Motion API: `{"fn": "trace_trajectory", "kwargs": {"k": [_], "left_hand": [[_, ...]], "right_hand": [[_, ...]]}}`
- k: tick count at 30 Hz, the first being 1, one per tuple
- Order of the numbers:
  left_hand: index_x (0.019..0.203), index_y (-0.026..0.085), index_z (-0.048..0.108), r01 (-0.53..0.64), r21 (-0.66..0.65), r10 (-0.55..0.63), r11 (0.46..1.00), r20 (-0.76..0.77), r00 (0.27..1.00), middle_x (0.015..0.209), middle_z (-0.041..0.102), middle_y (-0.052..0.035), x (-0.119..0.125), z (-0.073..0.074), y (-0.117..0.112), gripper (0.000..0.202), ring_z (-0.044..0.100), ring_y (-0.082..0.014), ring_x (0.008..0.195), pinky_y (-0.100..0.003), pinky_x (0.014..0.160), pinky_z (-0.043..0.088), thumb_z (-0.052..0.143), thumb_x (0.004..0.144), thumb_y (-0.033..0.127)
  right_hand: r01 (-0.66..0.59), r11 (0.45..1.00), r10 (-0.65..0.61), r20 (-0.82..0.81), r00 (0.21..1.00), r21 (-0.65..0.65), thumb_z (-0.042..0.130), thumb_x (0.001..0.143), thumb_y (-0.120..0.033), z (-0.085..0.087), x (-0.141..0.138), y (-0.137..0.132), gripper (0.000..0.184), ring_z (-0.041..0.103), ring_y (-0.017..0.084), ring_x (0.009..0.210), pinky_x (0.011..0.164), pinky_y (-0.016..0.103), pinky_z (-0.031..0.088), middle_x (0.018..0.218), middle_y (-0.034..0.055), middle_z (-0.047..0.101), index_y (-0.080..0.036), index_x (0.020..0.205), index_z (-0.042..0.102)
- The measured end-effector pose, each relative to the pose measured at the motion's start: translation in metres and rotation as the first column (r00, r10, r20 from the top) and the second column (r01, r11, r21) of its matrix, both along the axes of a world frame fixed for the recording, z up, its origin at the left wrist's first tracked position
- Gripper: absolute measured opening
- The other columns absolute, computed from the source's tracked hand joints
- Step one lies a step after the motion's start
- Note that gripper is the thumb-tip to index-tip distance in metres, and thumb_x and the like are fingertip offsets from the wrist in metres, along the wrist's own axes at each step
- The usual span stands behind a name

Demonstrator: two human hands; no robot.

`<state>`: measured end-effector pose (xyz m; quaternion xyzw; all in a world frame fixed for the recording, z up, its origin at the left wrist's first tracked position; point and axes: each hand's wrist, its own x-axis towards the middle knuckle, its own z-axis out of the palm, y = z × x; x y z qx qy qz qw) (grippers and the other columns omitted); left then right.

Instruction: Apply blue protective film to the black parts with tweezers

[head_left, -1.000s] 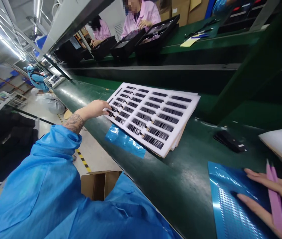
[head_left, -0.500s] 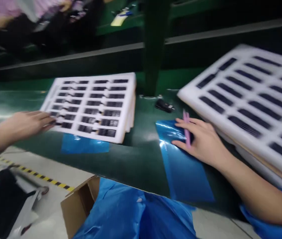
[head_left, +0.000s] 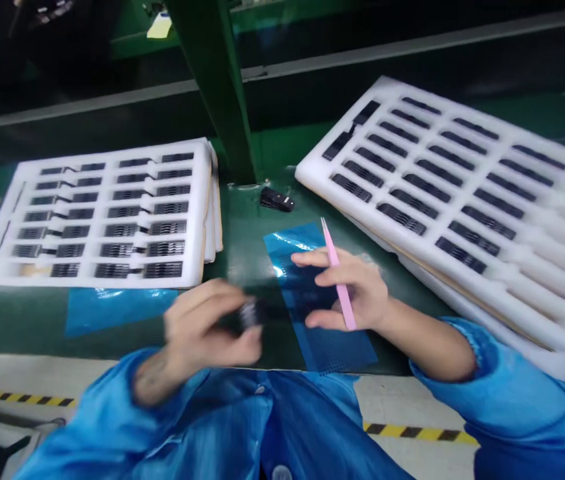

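Blurred by motion, my left hand [head_left: 207, 327] is closed around a small black part [head_left: 248, 315] in front of my body. My right hand [head_left: 357, 287] has pink tweezers [head_left: 340, 287] lodged across its fingers, tips pointing away from me; the fingers are otherwise spread. Beneath the right hand, a blue film sheet [head_left: 292, 280] lies on the green bench. To the left, a white foam tray [head_left: 195, 220] holds rows of black parts, with one bare slot at its near left corner. A larger foam tray [head_left: 307, 170] on the right has black parts in many slots and several bare slots.
A small stack of black pieces [head_left: 276, 199] lies between the trays, near a green post [head_left: 222, 100]. Another blue film [head_left: 117, 307] shows under the left tray. Both trays rest on further stacked layers. The bench's near edge runs just before my body.
My left hand has moved from the left tray's near corner toward the middle, bringing a black part with it. The view has shifted to the right; my right hand still carries the tweezers.
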<state>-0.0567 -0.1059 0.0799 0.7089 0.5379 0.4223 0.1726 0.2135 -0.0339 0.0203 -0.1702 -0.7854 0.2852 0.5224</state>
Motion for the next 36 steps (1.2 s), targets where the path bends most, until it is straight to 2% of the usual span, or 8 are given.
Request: {"fn": "trace_trajectory", "kwargs": {"k": [5, 10, 15, 17, 20, 23, 29, 36], "left_hand": [[0.078, 0.017, 0.068, 0.095, -0.199, -0.012, 0.975, 0.381, 0.924, 0.071, 0.063, 0.0001, 0.095, -0.049, 0.046, 0.017, 0.057, -0.0088, 0.059, -0.021, 0.055, 0.05, 0.072, 0.083, 0.033], [0.09, 0.016, 0.069, 0.212, -0.459, 0.092, 0.863, 0.555, 0.827, 0.069, 0.065, -0.0003, 0.104, -0.064, 0.062, 0.024, 0.057, -0.008, 0.055, -0.019, 0.049, 0.045, 0.071, 0.086, 0.039], [0.122, 0.022, 0.061, 0.205, -0.189, -0.163, 0.96, 0.215, 0.963, 0.128, 0.066, -0.01, 0.086, -0.067, 0.079, 0.045, 0.069, -0.0169, 0.098, -0.027, 0.073, 0.058, 0.078, 0.081, 0.024], [0.114, 0.021, 0.065, 0.261, -0.072, -0.261, 0.963, 0.002, 0.965, 0.125, 0.069, -0.0078, 0.078, -0.065, 0.084, 0.03, 0.067, -0.0185, 0.109, -0.03, 0.083, 0.058, 0.073, 0.086, 0.018], [0.107, 0.02, 0.066, 0.195, -0.014, -0.196, 0.981, -0.089, 0.977, 0.106, 0.073, -0.0033, 0.068, -0.066, 0.091, 0.017, 0.069, -0.0149, 0.093, -0.029, 0.082, 0.058, 0.069, 0.09, 0.02], [0.106, 0.02, 0.065, 0.068, -0.005, -0.068, 0.998, -0.159, 0.985, 0.102, 0.072, -0.003, 0.059, -0.07, 0.099, 0.017, 0.067, -0.0157, 0.088, -0.031, 0.081, 0.057, 0.069, 0.091, 0.025], [0.101, 0.018, 0.063, 0.071, -0.058, -0.088, 0.996, -0.352, 0.932, 0.1, 0.07, -0.0063, 0.044, -0.075, 0.11, 0.008, 0.062, -0.0226, 0.098, -0.038, 0.087, 0.051, 0.061, 0.094, 0.023], [0.118, 0.025, 0.069, 0.257, -0.139, -0.292, 0.956, -0.485, 0.824, 0.15, 0.05, -0.0121, 0.037, -0.068, 0.103, 0.029, 0.053, -0.0313, 0.125, -0.048, 0.097, 0.044, 0.063, 0.095, 0.042]], "right_hand": [[0.261, 0.965, -0.258, 0.078, 0.963, -0.033, 0.084, 0.076, -0.023, -0.002, -0.009, -0.015, 0.043, 0.072, 0.028, 0.115, 0.088, 0.043, 0.062, 0.133, 0.0174, 0.069, -0.027, 0.102, 0.05], [0.395, 0.918, -0.385, 0.275, 0.881, 0.018, 0.064, 0.089, -0.009, -0.011, 0.0, 0.004, 0.021, 0.076, 0.023, 0.103, 0.079, 0.033, 0.062, 0.1, 0.0085, 0.077, -0.025, 0.09, 0.05], [0.26, 0.963, -0.269, 0.387, 0.882, 0.076, 0.056, 0.088, -0.007, -0.017, 0.007, 0.027, 0.018, 0.075, 0.024, 0.096, 0.072, 0.032, 0.059, 0.083, 0.0043, 0.071, -0.024, 0.089, 0.05], [0.246, 0.968, -0.241, 0.422, 0.874, 0.042, 0.055, 0.088, -0.007, -0.017, 0.008, 0.032, 0.018, 0.075, 0.024, 0.09, 0.071, 0.034, 0.057, 0.085, 0.0049, 0.072, -0.024, 0.089, 0.05], [0.289, 0.957, -0.252, 0.441, 0.861, -0.018, 0.062, 0.089, -0.013, -0.017, 0.011, 0.035, 0.019, 0.072, 0.028, 0.107, 0.085, 0.042, 0.056, 0.108, 0.0102, 0.075, -0.025, 0.093, 0.048], [0.357, 0.931, -0.287, 0.461, 0.84, -0.07, 0.078, 0.083, -0.028, -0.015, 0.02, 0.035, 0.034, 0.067, 0.031, 0.119, 0.095, 0.048, 0.053, 0.127, 0.0144, 0.07, -0.025, 0.096, 0.047], [0.243, 0.966, -0.144, 0.607, 0.782, -0.084, 0.083, 0.08, -0.034, -0.012, 0.028, 0.035, 0.036, 0.067, 0.032, 0.115, 0.092, 0.047, 0.05, 0.117, 0.0114, 0.074, -0.024, 0.092, 0.051], [0.23, 0.967, -0.157, 0.462, 0.873, -0.105, 0.066, 0.094, -0.044, -0.009, 0.027, 0.031, 0.021, 0.07, 0.026, 0.101, 0.091, 0.045, 0.05, 0.109, 0.0067, 0.078, -0.024, 0.095, 0.061]]}}
